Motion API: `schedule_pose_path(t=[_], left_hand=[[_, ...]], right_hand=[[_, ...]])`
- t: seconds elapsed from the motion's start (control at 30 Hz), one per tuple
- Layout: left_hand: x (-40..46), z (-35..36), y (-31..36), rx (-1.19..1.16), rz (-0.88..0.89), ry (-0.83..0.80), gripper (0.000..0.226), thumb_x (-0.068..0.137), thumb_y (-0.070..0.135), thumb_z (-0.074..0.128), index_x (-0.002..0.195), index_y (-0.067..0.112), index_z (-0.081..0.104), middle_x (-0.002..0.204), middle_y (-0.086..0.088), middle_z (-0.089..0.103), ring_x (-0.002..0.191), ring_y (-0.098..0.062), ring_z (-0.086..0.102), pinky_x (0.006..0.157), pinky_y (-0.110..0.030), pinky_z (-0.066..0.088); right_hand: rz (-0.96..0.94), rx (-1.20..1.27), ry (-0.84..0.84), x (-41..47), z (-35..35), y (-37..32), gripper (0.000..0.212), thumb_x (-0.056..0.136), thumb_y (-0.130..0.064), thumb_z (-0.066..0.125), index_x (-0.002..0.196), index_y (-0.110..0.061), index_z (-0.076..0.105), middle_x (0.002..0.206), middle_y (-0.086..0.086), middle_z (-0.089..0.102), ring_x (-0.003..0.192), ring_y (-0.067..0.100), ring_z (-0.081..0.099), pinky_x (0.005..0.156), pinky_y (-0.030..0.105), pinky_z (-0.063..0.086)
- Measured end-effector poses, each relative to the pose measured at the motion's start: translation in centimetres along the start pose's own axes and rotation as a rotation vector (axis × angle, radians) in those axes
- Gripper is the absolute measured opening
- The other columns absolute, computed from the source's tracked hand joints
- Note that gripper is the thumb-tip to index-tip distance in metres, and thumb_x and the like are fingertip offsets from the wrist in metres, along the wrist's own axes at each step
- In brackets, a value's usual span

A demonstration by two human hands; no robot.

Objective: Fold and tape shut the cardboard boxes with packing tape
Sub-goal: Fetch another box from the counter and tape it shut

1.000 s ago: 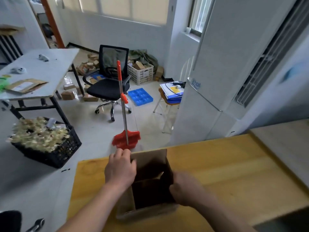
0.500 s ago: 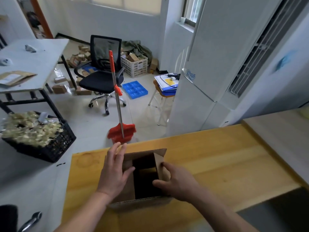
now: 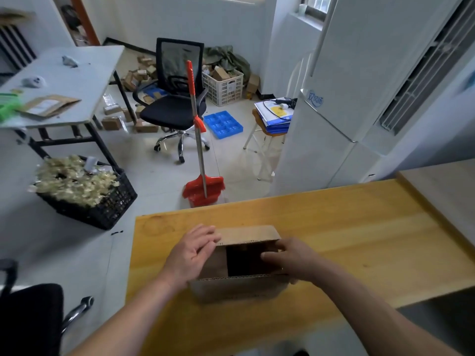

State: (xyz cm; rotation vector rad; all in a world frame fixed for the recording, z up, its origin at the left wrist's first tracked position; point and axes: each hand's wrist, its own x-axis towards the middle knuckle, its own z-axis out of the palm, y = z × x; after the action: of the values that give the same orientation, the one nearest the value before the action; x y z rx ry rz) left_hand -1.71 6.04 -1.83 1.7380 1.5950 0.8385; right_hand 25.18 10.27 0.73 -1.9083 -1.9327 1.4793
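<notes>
blue script logo on white fridge [image 3: 331,104], not legible

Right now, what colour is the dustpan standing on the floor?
Red dustpan, seen best in the head view.

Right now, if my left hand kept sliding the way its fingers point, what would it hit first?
Probably the far flap of the cardboard box: the left hand points right across the opening, fingertips already at that flap's left end. Depth is unclear.

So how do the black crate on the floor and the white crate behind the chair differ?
The black crate sits near the grey table, heaped above its rim with pale scraps; the white crate stands farther back behind the office chair, holding brown cardboard packages at about rim level. Both are perforated plastic crates on the floor.
</notes>
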Motion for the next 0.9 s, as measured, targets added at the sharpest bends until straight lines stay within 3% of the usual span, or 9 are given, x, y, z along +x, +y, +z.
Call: schedule_pose_path(t=[0.17, 0.3, 0.4, 0.47, 0.53, 0.63, 0.73, 0.8, 0.9], left_hand=[[-1.4, 0.9, -0.3, -0.356, -0.195, -0.065, 0.037, 0.088, 0.048, 0.044, 0.110, 0.033, 0.069, 0.157, 0.016, 0.022, 0.146, -0.006, 0.017, 0.121, -0.039, 0.015], [-1.7, 1.5, -0.8, -0.500, -0.219, -0.077, 0.035, 0.088, 0.045, 0.044, 0.106, 0.030, 0.070, 0.154, 0.028, 0.012, 0.145, -0.012, 0.026, 0.120, -0.042, 0.023], [-1.7, 1.6, -0.9, -0.506, -0.223, -0.088, 0.044, 0.090, 0.046, 0.040, 0.112, 0.022, 0.069, 0.152, 0.033, 0.011, 0.144, -0.011, 0.029, 0.120, -0.040, 0.023], [-1.8, 1.4, -0.7, -0.487, -0.230, -0.080, 0.051, 0.090, 0.046, 0.038, 0.117, 0.015, 0.068, 0.154, 0.031, 0.012, 0.144, -0.006, 0.025, 0.117, -0.031, 0.023], [-1.8, 1.2, -0.5, -0.475, -0.245, -0.060, 0.055, 0.090, 0.048, 0.036, 0.119, 0.013, 0.068, 0.154, 0.031, 0.015, 0.142, 0.000, 0.026, 0.110, -0.020, 0.026], [-2.1, 0.7, 0.0, -0.452, -0.270, -0.061, 0.051, 0.095, 0.056, 0.032, 0.116, 0.028, 0.069, 0.152, 0.032, 0.022, 0.136, 0.006, 0.026, 0.108, -0.024, 0.022], [-2.3, 0.2, 0.3, -0.441, -0.295, -0.052, 0.039, 0.089, 0.068, 0.028, 0.115, 0.054, 0.055, 0.143, 0.024, 0.046, 0.138, -0.001, 0.028, 0.111, -0.033, 0.015], [-2.2, 0.2, 0.2, -0.445, -0.288, -0.029, 0.046, 0.089, 0.069, 0.028, 0.125, 0.050, 0.050, 0.133, 0.026, 0.055, 0.137, -0.002, 0.032, 0.113, -0.035, 0.018], [-2.1, 1.1, -0.3, -0.349, -0.230, 0.011, 0.029, 0.096, 0.047, 0.047, 0.110, 0.031, 0.067, 0.150, 0.023, 0.032, 0.141, -0.001, 0.024, 0.110, -0.025, 0.021]], right_hand=[[-0.033, 0.422, 0.091, -1.8, 1.1, 1.4, 0.052, 0.072, -0.072, 0.056, 0.086, -0.026, 0.076, 0.078, -0.005, 0.069, 0.057, 0.013, 0.053, 0.053, 0.031, 0.046], [-0.089, 0.600, 0.233, -2.8, 2.2, 2.3, 0.059, 0.071, -0.075, 0.057, 0.105, -0.029, 0.068, 0.097, 0.003, 0.070, 0.063, 0.014, 0.058, 0.063, 0.039, 0.051], [-0.239, 0.518, 0.220, -3.7, 3.1, 3.4, 0.082, 0.059, -0.089, 0.057, 0.130, -0.047, 0.051, 0.123, -0.007, 0.063, 0.098, 0.003, 0.064, 0.083, 0.035, 0.054], [-0.290, 0.403, 0.163, -4.2, 3.8, 3.9, 0.086, 0.058, -0.090, 0.057, 0.136, -0.057, 0.043, 0.143, -0.015, 0.048, 0.124, 0.006, 0.052, 0.099, 0.041, 0.049], [-0.291, 0.278, 0.158, -4.3, 4.4, 4.1, 0.087, 0.059, -0.086, 0.062, 0.137, -0.054, 0.044, 0.149, -0.019, 0.036, 0.133, 0.012, 0.044, 0.107, 0.044, 0.044], [-0.277, 0.212, 0.267, -3.8, 5.0, 3.9, 0.076, 0.063, -0.063, 0.078, 0.131, -0.046, 0.051, 0.136, -0.015, 0.051, 0.123, 0.008, 0.052, 0.104, 0.038, 0.047], [-0.248, 0.248, 0.338, -3.2, 5.3, 3.9, 0.062, 0.067, -0.050, 0.084, 0.122, -0.047, 0.056, 0.119, -0.016, 0.061, 0.110, 0.006, 0.058, 0.092, 0.038, 0.054], [-0.226, 0.266, 0.348, -2.8, 5.4, 3.6, 0.053, 0.066, -0.055, 0.082, 0.112, -0.054, 0.055, 0.112, -0.018, 0.063, 0.103, 0.006, 0.060, 0.083, 0.036, 0.057], [-0.187, 0.276, 0.351, -2.3, 5.6, 3.2, 0.055, 0.063, -0.060, 0.082, 0.104, -0.064, 0.045, 0.110, -0.018, 0.059, 0.096, 0.004, 0.061, 0.072, 0.027, 0.060]])
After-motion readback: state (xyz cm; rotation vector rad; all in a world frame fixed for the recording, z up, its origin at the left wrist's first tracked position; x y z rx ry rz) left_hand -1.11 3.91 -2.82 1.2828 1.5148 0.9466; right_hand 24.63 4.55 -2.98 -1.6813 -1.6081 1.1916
